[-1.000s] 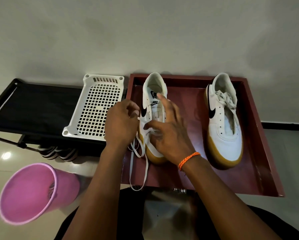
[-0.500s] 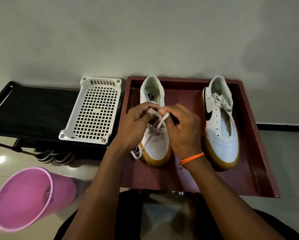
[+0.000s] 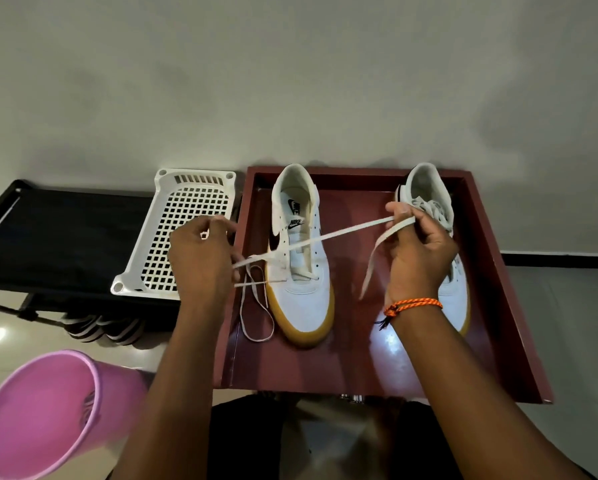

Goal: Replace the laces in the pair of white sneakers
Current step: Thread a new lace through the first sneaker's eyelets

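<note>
White lace (image 3: pixel 339 233) now runs taut across the left-hand sneaker (image 3: pixel 299 268), where half a second ago we had both hands bunched together over its tongue, working the ends close to the eyelets. We have since drawn our hands wide apart: our left hand (image 3: pixel 200 261) sits out over the edge of the maroon tray (image 3: pixel 498 306), its fingers curled round one end of the lace, while our right hand (image 3: pixel 418 258) has travelled across in front of the second sneaker (image 3: pixel 429 195), pinching the other end between thumb and fingers, with the loose tail hanging down below the grip. The lace crosses the shoe low on the eyelet rows, near the toe, and a slack loop of it lies on the tray beside the gum sole. We read this as the pull that evens and tightens a first pass, so the lacing of this shoe looks barely begun, with most eyelets above it open. The second sneaker stands on the tray with a lace bunched at its throat; whether that one is old or new we cannot tell. Beside the tray lie a white plastic basket (image 3: pixel 172 237) and a pink bucket (image 3: pixel 48 410).
</note>
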The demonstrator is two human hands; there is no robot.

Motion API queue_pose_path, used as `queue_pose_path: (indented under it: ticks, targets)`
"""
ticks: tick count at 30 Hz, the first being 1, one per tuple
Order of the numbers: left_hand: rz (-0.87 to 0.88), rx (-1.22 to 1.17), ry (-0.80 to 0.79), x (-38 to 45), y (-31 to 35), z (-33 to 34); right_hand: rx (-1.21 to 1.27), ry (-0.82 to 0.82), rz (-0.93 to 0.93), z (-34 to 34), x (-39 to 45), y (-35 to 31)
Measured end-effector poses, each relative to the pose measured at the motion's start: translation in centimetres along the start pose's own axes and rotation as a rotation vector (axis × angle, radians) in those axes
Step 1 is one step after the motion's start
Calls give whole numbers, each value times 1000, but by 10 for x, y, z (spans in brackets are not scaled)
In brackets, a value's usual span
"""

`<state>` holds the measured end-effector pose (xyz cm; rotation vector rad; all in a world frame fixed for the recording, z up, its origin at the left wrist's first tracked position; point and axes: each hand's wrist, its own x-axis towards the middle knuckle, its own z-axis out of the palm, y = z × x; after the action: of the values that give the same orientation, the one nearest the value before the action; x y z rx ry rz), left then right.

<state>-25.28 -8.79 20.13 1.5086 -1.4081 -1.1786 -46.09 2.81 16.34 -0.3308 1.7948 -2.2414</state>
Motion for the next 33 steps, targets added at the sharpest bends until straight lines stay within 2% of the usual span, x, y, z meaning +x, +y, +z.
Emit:
queue_pose_path:
  ticks: [2,3,4,7,9,12,14,16,20,22,25,27,30,33]
  targets:
    - [138,338,52,0,-7,3,44,-118,53,4,-3,-4]
    - [216,397,27,-1,-8,6,51,-216,83,6,-7,-7]
    - [287,367,-50,-3,-7,12,40,-325,109,9,-12,-10]
    - [387,39,-451,-16,1,29,-65,-587,90,16,-26,-8]
    - [384,-27,-598,-21,0,38,-178,-640,-32,18,-32,-4]
    - [298,27,-677,-22,-7,43,-279,-630,-133,16,-30,0]
    - [260,23,-673,-20,-5,39,-272,-588,-114,15,-27,0]
    - [242,70,-595,-16,-3,34,-199,-500,-57,14,-23,0]
    - [220,417,-333,-7,-9,20,-20,-258,38,8,-8,-4]
    - [234,557,-232,-10,-5,14,-24,-217,58,5,-4,-6]
    - [355,551,-220,-12,-5,16,-24,-343,128,9,-12,-8]
    - [435,351,-313,-15,-3,24,-30,-500,178,13,-19,-9]
    - [411,16,-514,-28,6,38,-100,-707,172,16,-28,-7]
    - [299,-78,-592,-32,1,45,-200,-765,80,19,-32,-5]
